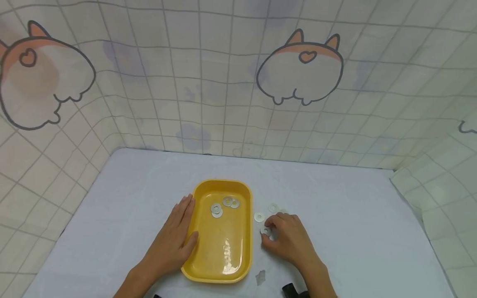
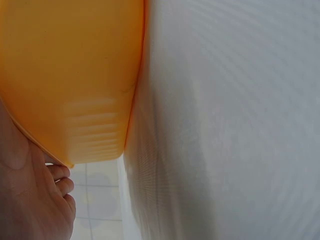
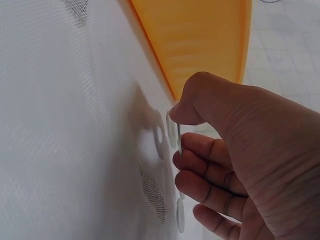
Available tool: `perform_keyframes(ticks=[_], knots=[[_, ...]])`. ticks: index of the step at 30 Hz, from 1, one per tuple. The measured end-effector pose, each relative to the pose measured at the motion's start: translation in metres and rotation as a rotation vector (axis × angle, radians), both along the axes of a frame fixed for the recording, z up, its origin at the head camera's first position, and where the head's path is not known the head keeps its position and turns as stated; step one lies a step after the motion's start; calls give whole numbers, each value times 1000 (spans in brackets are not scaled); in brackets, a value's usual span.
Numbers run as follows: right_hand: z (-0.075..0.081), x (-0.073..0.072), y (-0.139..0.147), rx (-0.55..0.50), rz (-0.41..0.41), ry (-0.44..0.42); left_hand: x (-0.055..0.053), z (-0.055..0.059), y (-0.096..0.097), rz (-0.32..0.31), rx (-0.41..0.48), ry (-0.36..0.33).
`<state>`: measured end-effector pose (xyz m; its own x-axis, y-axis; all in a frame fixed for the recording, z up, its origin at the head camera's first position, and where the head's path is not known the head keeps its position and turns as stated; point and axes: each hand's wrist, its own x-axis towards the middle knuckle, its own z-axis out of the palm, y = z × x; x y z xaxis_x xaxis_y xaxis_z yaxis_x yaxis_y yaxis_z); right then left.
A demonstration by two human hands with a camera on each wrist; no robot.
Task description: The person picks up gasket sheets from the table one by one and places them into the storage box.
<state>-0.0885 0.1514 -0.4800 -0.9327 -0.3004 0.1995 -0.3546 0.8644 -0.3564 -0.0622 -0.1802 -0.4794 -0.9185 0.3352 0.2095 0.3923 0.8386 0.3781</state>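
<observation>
A yellow tray [image 1: 218, 265] stands on the white-covered table. My left hand [image 1: 169, 240] rests along the tray's left rim, fingers straight and thumb over the edge; in the left wrist view its palm lies against the rim. Just right of the tray, my right hand [image 1: 288, 240] pinches a flat metal washer [image 3: 179, 139] between thumb and fingertips, slightly above the cloth. Close to these fingers lie several loose washers, one beside the tray [image 1: 259, 217] and another farther back [image 1: 273, 207]; one is partly hidden by the hand. Inside the tray, several washers [image 1: 216, 207] overlap in two groups.
A grey patch [image 1: 260, 277] marks the cloth near the tray's front right corner. Black objects [image 1: 290, 290] show at the front edge by the right wrist. Tile-patterned curtains [image 1: 223, 82] with cartoon prints border the table at back and sides.
</observation>
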Motion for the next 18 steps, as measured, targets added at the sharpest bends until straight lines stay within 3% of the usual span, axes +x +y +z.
perform_keyframes(ticks=[18], knots=[[9, -4, -5, -16, -9, -45, 1, 0, 0, 7, 6, -24]])
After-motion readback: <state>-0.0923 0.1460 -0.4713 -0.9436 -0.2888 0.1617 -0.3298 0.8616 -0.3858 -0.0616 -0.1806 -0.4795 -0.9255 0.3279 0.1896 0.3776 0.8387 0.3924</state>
